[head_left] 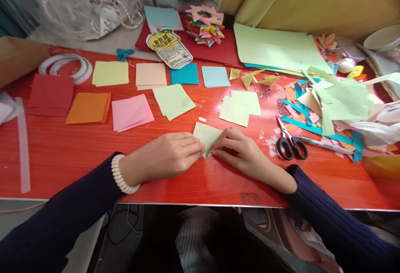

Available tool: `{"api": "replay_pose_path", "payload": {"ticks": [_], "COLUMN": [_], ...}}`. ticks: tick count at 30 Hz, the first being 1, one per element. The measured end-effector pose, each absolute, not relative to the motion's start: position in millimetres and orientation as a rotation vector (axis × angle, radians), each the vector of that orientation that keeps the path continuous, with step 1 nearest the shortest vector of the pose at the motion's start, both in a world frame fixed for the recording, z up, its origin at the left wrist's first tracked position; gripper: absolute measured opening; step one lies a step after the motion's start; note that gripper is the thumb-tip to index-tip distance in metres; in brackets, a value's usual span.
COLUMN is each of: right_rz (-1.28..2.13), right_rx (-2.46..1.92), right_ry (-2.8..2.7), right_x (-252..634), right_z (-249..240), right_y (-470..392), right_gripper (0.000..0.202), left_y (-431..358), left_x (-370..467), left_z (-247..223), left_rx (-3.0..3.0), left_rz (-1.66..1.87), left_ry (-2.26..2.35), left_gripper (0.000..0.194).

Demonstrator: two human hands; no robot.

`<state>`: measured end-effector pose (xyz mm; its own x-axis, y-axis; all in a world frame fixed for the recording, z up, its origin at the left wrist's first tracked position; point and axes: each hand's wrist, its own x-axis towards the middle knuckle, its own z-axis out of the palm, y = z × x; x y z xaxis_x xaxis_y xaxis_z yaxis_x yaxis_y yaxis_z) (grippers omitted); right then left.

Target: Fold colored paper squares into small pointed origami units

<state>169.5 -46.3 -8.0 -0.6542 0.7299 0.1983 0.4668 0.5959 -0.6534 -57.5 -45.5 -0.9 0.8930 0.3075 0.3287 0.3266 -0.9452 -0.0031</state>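
Observation:
A small pale green paper (206, 134), partly folded, lies on the red table (175, 187) between my two hands. My left hand (173, 152) presses its fingertips on the left edge of the paper. On the right edge, my right hand (239, 148) pinches the paper between thumb and fingers. Part of the sheet is hidden under the fingers. Just beyond are two loose pale green squares (240, 107) and a pale green stack (173, 101).
Stacks of pink (133, 112), orange (88, 107) and red paper (50, 94) lie leftward. Black-handled scissors (290, 142) and a pen (323, 143) sit beside a heap of paper scraps (343, 98) at right. A folded-paper ornament (204, 25) stands at the back.

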Motion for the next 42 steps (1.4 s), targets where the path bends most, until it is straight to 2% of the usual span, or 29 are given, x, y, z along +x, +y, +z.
{"api": "replay_pose_path", "payload": {"ticks": [10, 23, 29, 32, 34, 38, 42], "right_rz": [0.729, 0.634, 0.541, 0.373, 0.236, 0.178, 0.191], "right_rx": [-1.063, -1.09, -1.105, -1.144, -1.077, -0.531, -0.488], "right_ry": [-2.351, -2.374, -2.386, -2.349, -2.354, -2.654, -2.796], "right_x": [163.3, 159.5, 158.5, 167.1, 175.3, 184.6, 182.7], "right_z": [-16.3, -18.7, -22.1, -19.1, -14.3, -5.9, -3.8], "right_y": [-45.9, -47.7, -46.4, -43.2, -41.9, -41.9, -40.7], "right_gripper": [0.008, 0.006, 0.008, 0.01, 0.014, 0.022, 0.02], "left_y": [-47.3, -49.3, -53.0, -53.3, -52.9, -52.2, -52.1], "left_x": [-61.3, -60.2, -59.3, -59.4, -59.3, -59.0, -58.8], "left_z": [1.8, 0.9, 0.7, 1.2, 0.9, -0.6, -1.5], "left_rx": [-2.996, -2.989, -2.932, -2.94, -2.949, -2.953, -2.96], "left_rz": [-0.489, -0.451, -0.443, -0.449, -0.46, -0.485, -0.468], "left_ry": [-0.491, -0.461, -0.443, -0.451, -0.455, -0.453, -0.469], "left_gripper": [0.034, 0.036, 0.03, 0.031, 0.032, 0.033, 0.033]}}
